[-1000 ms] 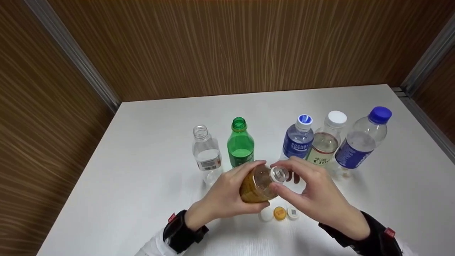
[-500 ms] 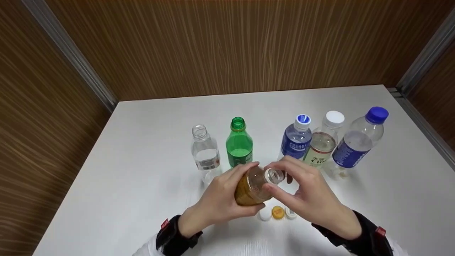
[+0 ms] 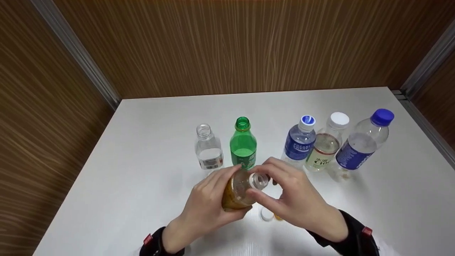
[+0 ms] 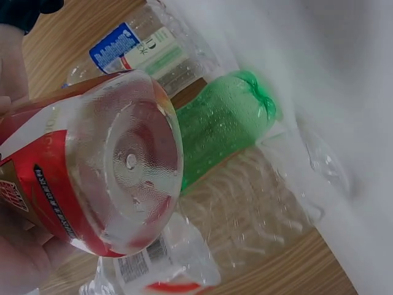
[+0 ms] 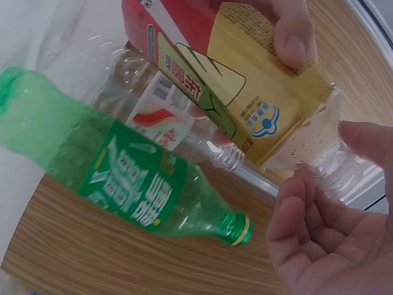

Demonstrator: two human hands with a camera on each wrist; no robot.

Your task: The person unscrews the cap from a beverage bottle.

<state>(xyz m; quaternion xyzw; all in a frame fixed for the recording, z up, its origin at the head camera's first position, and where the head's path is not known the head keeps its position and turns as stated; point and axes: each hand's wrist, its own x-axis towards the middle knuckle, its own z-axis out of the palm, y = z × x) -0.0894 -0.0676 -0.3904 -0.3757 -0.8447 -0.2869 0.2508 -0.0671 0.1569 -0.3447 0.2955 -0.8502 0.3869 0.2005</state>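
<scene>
My left hand (image 3: 206,201) grips a clear bottle (image 5: 270,92) round its gold and red label. The bottle tilts with its uncapped mouth (image 3: 260,181) toward the right, and its clear base faces the left wrist view. My right hand (image 3: 295,195) has its thumb on one side of the neck and curled fingers on the other, pinching it. Just behind the bottle stands an uncapped green bottle (image 3: 243,145); left of that is an uncapped clear bottle (image 3: 209,151). On the table below my hands lie a white cap (image 3: 267,214) and an orange cap (image 3: 278,217), partly covered.
At the right stand three capped bottles: a blue-labelled one with a white and blue cap (image 3: 300,142), a green-labelled one with a white cap (image 3: 323,145), and a large one with a blue cap (image 3: 366,140). A wood-grain panel (image 3: 249,46) rises behind the white table (image 3: 124,177).
Both hands and the tilted bottle have shifted left and slightly down in the head view. A third, white cap beside the orange one is now hidden by the right hand.
</scene>
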